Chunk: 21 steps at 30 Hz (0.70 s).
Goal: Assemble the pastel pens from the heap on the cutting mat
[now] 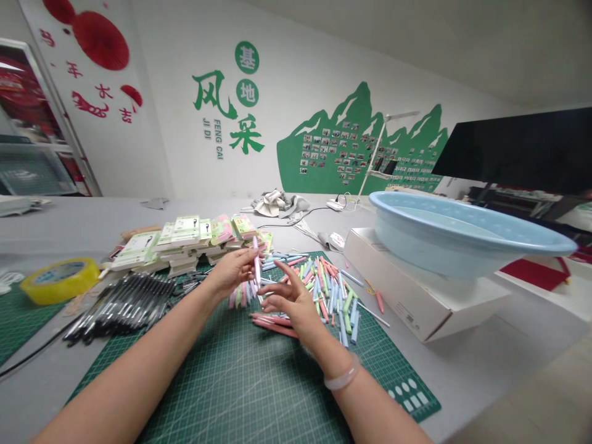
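Note:
My left hand (231, 271) pinches a lilac pen (257, 262) upright above the green cutting mat (222, 382). Just to the right, my right hand (296, 302) has its fingers spread, the tips close to the pen's lower end; whether they touch it I cannot tell. Below the right hand lie several coral-pink pens (274, 328) side by side. Behind it spreads a loose heap of pink, blue and green pen barrels (330, 283). More lilac and pink pieces (239, 296) lie beneath the left hand, partly hidden.
To the left are many black pens (124, 305), stacked small boxes (185, 237) and a yellow tape roll (60, 280). A blue basin (416, 246) rests on a white box (411, 308) at right. Orange-handled scissors (378, 299) lie beside the box. Crumpled cloth (277, 203) sits behind.

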{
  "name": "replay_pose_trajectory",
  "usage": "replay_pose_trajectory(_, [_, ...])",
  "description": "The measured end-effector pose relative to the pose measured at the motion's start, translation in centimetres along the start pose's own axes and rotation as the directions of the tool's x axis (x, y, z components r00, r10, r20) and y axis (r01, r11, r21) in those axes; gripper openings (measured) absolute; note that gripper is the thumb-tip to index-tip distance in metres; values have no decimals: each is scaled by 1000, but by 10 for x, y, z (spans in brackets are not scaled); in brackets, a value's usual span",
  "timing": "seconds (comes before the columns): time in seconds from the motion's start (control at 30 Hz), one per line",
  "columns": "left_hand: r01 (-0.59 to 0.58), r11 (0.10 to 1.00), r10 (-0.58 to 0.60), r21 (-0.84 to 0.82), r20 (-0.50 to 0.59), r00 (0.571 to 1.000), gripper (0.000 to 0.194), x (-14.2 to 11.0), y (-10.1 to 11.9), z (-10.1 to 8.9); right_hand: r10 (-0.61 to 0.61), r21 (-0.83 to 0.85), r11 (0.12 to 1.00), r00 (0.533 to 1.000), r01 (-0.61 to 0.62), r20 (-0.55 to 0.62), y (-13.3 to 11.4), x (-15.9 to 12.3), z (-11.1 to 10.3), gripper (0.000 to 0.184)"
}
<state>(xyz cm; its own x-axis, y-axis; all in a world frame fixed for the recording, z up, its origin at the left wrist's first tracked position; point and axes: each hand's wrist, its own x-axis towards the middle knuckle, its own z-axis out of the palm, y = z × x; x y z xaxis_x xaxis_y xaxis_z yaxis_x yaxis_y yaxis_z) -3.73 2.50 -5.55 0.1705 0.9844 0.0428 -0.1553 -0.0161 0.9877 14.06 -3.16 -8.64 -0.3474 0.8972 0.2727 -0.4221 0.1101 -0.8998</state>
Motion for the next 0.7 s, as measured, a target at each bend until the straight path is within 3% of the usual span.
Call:
replay_pose_trajectory(0.07, [-17,945,58,326,-117,991,34,7,5,-20,6,-12,1000,995,-7,-101,1,3,-5,62])
replay_pose_trajectory(0.1, [30,832,74,555,-163,984,35,11,5,-31,-10,-36,999,984,4,-177,3,5,-8,57])
replay_pose_trajectory(0.13, [95,643,86,760,-195,977,35,14,3,-40,-36,-62,998,969,22,-243,4,7,-12,51])
replay_pose_trajectory(0.23, [164,478,91,863,-234,968,33,22,-8,-60,-113,-120,990,928,75,-356,6,12,-25,40])
replay_pose_trajectory(0.47, [174,350,89,920,-217,972,26,27,-32,-66,-250,-279,951,871,137,-422,-7,18,-55,29])
replay_pose_trajectory(0.6, [175,373,76,911,-218,973,14,28,-36,-67,-281,-319,939,820,127,-499,-8,21,-74,29])
replay_pose_trajectory(0.7, [160,448,55,880,-206,977,18,28,-40,-66,-292,-317,939,802,136,-521,-8,23,-80,29])
